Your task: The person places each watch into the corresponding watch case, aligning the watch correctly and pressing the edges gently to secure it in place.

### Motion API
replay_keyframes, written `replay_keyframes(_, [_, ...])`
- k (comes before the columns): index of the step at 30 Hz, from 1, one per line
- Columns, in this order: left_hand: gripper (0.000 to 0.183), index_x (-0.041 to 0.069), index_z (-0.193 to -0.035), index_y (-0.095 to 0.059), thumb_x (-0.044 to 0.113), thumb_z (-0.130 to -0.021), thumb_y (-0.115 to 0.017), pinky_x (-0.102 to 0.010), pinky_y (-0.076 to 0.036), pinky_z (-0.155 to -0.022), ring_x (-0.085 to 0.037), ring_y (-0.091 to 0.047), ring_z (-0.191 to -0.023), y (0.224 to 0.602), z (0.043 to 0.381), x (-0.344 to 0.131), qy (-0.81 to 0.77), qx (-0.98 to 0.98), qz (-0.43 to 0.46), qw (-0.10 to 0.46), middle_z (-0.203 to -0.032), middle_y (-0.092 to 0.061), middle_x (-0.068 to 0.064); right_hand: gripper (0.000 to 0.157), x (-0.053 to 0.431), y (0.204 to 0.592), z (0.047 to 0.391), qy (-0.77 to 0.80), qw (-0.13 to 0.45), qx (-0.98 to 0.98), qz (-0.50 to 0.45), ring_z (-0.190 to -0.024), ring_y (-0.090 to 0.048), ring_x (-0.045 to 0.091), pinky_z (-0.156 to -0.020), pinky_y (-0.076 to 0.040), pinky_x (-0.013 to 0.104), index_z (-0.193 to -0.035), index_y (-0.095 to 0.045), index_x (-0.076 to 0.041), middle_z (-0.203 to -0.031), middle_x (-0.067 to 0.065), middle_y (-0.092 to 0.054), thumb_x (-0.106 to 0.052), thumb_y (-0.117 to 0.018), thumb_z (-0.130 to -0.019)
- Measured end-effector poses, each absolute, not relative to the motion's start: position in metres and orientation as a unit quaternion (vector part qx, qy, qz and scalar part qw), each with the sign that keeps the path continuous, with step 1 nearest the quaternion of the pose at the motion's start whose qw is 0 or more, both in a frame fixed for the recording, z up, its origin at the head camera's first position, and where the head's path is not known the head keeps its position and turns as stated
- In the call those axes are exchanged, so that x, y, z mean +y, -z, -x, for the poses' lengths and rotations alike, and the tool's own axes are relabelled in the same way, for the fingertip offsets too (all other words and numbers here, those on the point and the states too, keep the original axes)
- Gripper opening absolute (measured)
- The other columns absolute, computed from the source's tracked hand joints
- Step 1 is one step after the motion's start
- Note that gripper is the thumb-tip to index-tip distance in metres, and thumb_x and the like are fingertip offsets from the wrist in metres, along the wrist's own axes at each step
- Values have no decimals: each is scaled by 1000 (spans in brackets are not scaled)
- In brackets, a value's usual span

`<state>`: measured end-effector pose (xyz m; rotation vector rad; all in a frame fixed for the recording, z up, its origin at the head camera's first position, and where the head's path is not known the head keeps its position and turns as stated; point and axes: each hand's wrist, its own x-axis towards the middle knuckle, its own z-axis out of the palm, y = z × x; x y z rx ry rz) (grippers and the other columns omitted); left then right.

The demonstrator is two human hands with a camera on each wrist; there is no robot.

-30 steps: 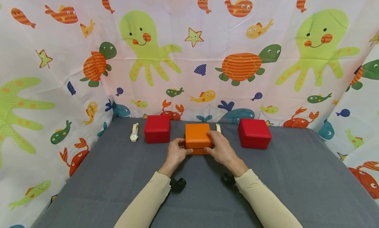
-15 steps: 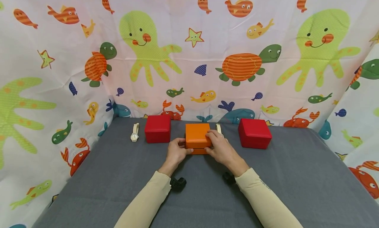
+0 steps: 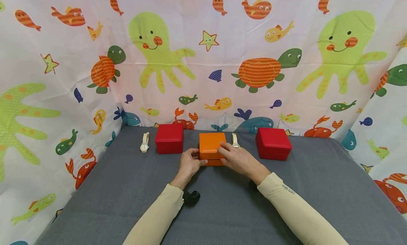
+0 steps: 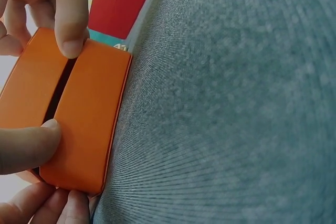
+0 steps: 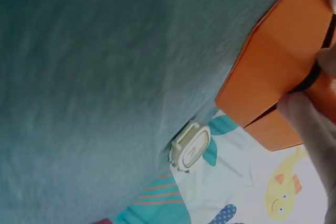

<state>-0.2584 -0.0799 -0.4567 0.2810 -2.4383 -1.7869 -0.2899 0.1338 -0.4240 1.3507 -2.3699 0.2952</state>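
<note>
- The orange box (image 3: 212, 149) is set on the far, central part of the worktop (image 3: 211, 209), between two red boxes (image 3: 169, 139).
- Its left side is gripped by the left grip (image 3: 189, 162), thumb on the near face.
- Its right side is pinched by the right grip (image 3: 239, 158), thumb at the dark seam.
- The base (image 3: 213, 163) seems best steadied from the left, the lid (image 3: 211, 140) moved evenly, the watch (image 3: 235, 140) at right unbrushed.
</note>
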Motion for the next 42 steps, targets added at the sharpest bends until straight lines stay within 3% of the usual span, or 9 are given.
replay_keyframes(11, [51, 3, -118, -58, 2, -73, -81, -37, -54, -83, -26, -62, -100, 457, 259, -79, 590, -802, -77, 58, -111, -62, -12, 27, 137, 421, 300, -56, 248, -811, -527, -64, -64, 22, -62, -57, 32, -105, -53, -12, -113, 17, -62, -19, -70, -85])
replay_keyframes(23, [54, 7, -122, -57, 6, -74, -81, -38, -52, -87, -25, -59, -102, 456, 261, -80, 590, -801, -87, 51, -114, -60, -10, 26, 136, 413, 306, -59, 235, -809, -536, -62, -61, 18, -60, -56, 27, -101, -55, -13, -109, 14, -64, -19, -72, -82])
replay_keyframes(42, [54, 5, -119, -57, 2, -71, -83, -38, -53, -85, -26, -60, -100, 457, 261, -83, 599, -795, -78, 50, -111, -59, -12, 33, 130, 373, 314, -107, 79, -870, -474, -69, -56, 12, -70, -53, 24, -110, -54, -17, -98, 1, -63, -18, -72, -82])
